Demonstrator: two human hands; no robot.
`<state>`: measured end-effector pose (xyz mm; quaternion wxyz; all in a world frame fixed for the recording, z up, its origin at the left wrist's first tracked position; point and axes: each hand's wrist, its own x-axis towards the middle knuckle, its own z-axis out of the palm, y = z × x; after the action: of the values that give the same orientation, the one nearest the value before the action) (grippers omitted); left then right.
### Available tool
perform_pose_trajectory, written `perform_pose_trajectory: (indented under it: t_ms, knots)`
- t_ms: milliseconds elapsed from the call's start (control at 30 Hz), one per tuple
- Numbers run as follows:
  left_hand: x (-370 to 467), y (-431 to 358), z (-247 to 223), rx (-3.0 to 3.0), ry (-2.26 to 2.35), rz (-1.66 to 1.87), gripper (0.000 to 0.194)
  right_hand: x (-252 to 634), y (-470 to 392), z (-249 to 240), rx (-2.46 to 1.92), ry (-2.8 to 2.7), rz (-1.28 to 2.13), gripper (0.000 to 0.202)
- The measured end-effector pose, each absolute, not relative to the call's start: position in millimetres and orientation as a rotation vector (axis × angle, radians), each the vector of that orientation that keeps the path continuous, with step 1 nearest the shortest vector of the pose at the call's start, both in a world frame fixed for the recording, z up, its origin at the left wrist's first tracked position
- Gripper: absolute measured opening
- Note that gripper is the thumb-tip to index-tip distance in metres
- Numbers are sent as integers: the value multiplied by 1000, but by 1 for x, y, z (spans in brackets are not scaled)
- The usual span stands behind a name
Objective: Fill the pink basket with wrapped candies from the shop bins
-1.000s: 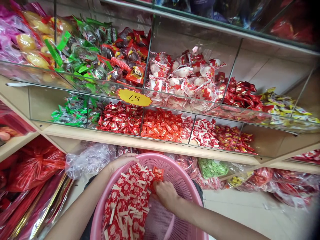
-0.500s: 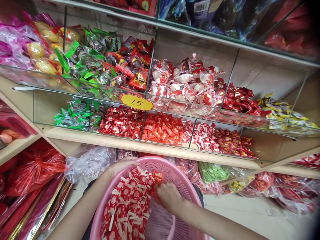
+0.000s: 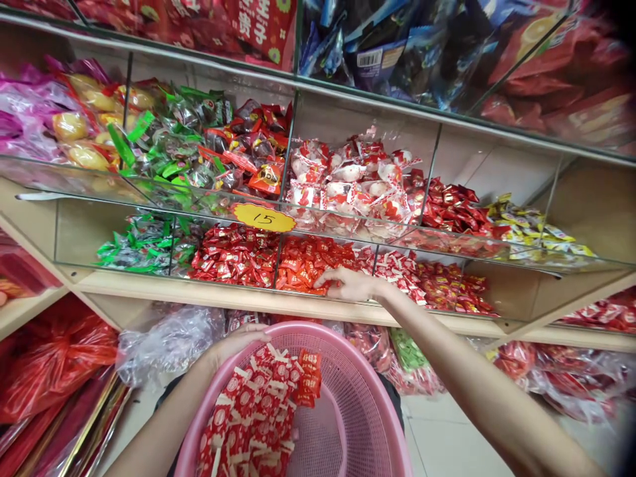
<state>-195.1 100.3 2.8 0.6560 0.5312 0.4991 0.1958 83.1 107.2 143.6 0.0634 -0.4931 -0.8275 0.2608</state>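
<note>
reaching from the round pink plastic basket (image 3: 366, 397), where orange-red wrapped candies (image 3: 309, 377) are now left, the right hand (image 3: 350, 285) is loosely parted at matching shelf candies (image 3: 304, 257), another pick seemingly begun; the rim is clasped by the left hand (image 3: 241, 341).

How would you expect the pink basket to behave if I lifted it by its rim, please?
The pink basket would probably feel fairly light for its size, given its perforated wall. It may tilt toward the left side, where the red-and-white packets are heaped. Its thick rim should flex little.
</note>
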Motion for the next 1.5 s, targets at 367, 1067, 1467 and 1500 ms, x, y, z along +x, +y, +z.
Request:
perform_pose_trajectory:
  t_ms: [367,1067,1467,1500]
  knots:
    - [-192,100,-3,1169,937,408,37,93,122,127,-1423,-2405,1035,38]
    - [-191,97,10,1141,952,408,37,96,116,141,-2086,-2134,-129,25]
    - [-192,96,14,1140,931,407,37,85,123,132,-2332,-2105,-59,22]
    - [-192,95,15,1141,933,404,36,85,125,131,-2335,-2099,-48,23]
